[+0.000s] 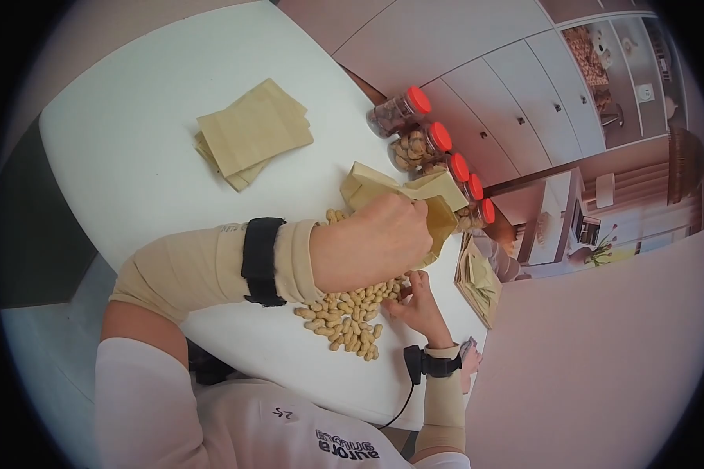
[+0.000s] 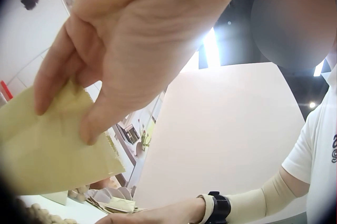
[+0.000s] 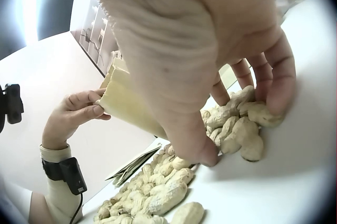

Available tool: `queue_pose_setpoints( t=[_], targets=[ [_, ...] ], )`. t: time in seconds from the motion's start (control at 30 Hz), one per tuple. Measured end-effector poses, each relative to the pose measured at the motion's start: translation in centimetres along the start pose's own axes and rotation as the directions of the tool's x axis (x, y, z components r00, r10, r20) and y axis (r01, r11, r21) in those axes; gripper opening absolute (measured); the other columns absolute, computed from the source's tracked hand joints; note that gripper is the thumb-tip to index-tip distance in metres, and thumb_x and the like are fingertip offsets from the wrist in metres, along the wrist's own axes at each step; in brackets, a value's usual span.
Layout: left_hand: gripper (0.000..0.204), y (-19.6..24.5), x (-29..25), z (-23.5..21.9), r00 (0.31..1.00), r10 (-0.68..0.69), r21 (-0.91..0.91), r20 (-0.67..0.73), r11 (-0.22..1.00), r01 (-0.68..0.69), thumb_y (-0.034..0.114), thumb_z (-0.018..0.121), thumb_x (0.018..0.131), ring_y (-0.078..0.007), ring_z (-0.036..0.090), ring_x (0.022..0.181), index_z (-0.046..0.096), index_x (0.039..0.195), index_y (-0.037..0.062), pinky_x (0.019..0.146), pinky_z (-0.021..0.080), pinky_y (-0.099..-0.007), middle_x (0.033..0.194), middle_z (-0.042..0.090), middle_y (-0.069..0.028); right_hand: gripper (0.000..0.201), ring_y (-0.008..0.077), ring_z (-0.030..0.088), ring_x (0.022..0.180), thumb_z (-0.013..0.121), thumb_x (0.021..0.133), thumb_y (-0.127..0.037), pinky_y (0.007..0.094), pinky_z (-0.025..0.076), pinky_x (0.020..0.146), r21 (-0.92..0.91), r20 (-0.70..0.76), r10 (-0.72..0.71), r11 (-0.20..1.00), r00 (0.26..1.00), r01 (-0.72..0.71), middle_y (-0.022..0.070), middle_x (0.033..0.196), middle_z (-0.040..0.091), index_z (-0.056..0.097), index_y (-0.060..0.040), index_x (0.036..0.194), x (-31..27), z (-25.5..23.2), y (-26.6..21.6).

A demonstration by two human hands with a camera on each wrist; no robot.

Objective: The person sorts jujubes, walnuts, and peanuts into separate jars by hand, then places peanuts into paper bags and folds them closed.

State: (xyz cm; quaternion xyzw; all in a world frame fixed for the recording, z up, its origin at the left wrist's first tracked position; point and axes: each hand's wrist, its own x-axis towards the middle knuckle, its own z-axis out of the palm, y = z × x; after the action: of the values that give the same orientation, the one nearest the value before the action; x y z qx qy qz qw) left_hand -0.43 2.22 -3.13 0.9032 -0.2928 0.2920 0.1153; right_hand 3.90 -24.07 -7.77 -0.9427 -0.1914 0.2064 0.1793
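My left hand (image 1: 375,241) holds a tan paper bag (image 1: 368,186) by its rim, thumb on one side and fingers on the other. The left wrist view shows this pinch on the bag (image 2: 58,145) close up. The bag is tilted, its mouth partly spread. Below it, my right hand (image 1: 420,309) is down at a pile of unshelled peanuts (image 1: 356,313) on the table. In the right wrist view its fingers and thumb curl round several peanuts (image 3: 242,124). More peanuts (image 3: 152,192) lie beside the thumb. My left forearm hides part of the pile in the head view.
A stack of flat paper bags (image 1: 258,125) lies on the white table (image 1: 141,125). Several clear jars with red lids (image 1: 414,144) line the table's edge. Beyond the bag is another stack of folded packets (image 1: 477,281). Cabinets (image 1: 516,94) stand behind the jars.
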Motion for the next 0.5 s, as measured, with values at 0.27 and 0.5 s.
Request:
queue_pose_setpoints(
  t=[0.27,0.5],
  targets=[
    [0.011,-0.3,-0.2,-0.1,0.998,0.017,-0.029,-0.056,0.999,-0.019,0.011,0.066,0.066,-0.0244,0.064,0.070,0.066,0.065,0.0003,0.058,0.049,-0.0330,0.078,0.061,-0.0169,0.044,0.0195,0.055,0.092,0.071,0.077,-0.010,0.0297,0.050,0.082,0.024,-0.141,-0.124,0.991,0.982,0.129,0.0114,0.110,0.045,0.056,-0.0036,0.118,-0.2,1.0,0.9],
    [0.010,-0.7,-0.4,0.0,0.996,0.025,-0.019,-0.086,0.999,-0.027,0.011,0.065,0.066,-0.0246,0.063,0.069,0.064,0.064,0.0011,0.057,0.048,-0.0327,0.076,0.060,-0.0161,0.033,0.0165,0.053,0.086,0.067,0.076,-0.003,0.0278,0.050,0.076,0.136,-0.141,-0.045,0.989,0.989,0.064,0.0077,0.103,0.050,0.063,-0.0037,0.109,0.0,1.1,1.5]
  ],
)
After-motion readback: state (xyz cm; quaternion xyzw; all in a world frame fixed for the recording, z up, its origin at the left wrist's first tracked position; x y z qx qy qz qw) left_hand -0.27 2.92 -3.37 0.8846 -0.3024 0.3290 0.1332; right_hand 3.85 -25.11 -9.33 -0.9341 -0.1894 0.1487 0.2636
